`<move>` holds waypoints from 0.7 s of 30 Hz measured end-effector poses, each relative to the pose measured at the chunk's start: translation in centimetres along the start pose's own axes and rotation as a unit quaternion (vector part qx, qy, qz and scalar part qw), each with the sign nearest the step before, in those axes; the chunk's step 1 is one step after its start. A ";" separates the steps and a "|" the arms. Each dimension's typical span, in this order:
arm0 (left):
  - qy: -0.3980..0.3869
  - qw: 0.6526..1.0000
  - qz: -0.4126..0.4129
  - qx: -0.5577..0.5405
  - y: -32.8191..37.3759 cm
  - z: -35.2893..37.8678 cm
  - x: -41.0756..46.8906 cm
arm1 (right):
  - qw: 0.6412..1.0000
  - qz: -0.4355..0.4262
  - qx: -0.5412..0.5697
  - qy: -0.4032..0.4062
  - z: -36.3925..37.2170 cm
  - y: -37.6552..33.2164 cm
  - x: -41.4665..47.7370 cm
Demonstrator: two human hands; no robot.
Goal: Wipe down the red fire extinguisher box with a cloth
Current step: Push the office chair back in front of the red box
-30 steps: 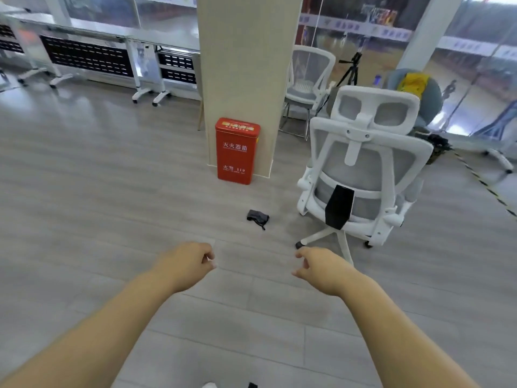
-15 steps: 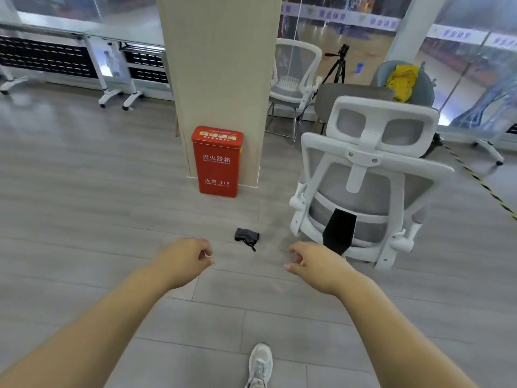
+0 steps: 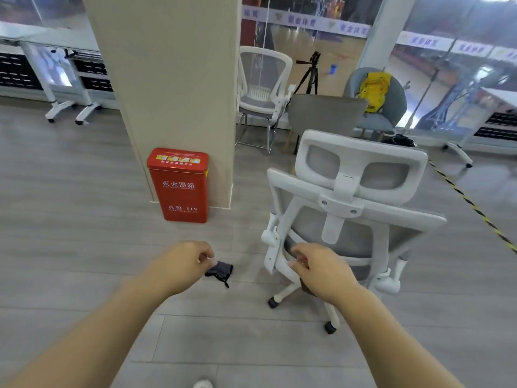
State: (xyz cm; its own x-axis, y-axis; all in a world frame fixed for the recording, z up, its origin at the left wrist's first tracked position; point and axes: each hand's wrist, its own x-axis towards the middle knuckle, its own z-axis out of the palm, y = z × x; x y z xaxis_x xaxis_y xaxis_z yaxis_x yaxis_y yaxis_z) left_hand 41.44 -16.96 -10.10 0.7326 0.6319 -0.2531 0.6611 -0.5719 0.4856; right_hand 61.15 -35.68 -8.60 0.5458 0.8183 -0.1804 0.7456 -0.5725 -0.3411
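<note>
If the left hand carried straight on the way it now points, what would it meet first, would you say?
Probably the dark cloth lying on the floor just ahead of the left hand. The red fire extinguisher box stands farther on, against the pillar. Depth is hard to judge from this one view.

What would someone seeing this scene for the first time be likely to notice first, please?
Probably the red fire extinguisher box, standing upright on the grey floor against the foot of the beige pillar. Next, the white office chair to its right, its back to the camera. Between them a small dark cloth lies crumpled on the floor, with the left hand and right hand stretched forward, both empty.
</note>
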 end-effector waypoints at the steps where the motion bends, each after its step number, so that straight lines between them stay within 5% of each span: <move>1: -0.007 1.000 0.009 0.006 0.7 -0.1 1.6 | 1.000 0.010 -0.001 0.018 -0.7 0.7 0.6; 10: 0.010 0.978 0.205 0.040 9.0 -0.5 16.7 | 0.947 0.104 -0.091 0.289 -5.0 8.6 6.1; 16: -0.022 0.952 0.299 0.065 13.3 0.8 24.2 | 0.942 0.203 -0.131 0.234 -6.4 14.0 8.8; 21: -0.011 0.935 0.345 0.082 14.1 2.2 28.3 | 0.935 0.221 -0.070 0.269 -5.5 15.9 10.4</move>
State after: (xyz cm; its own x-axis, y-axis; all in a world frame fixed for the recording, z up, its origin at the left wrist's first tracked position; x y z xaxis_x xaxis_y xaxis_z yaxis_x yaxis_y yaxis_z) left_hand 71.84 -8.32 -12.27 0.9957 0.0740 0.0554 0.0453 -0.9131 0.4053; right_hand 80.79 -36.57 -10.79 0.8975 0.3777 0.2278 0.4243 -0.8803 -0.2123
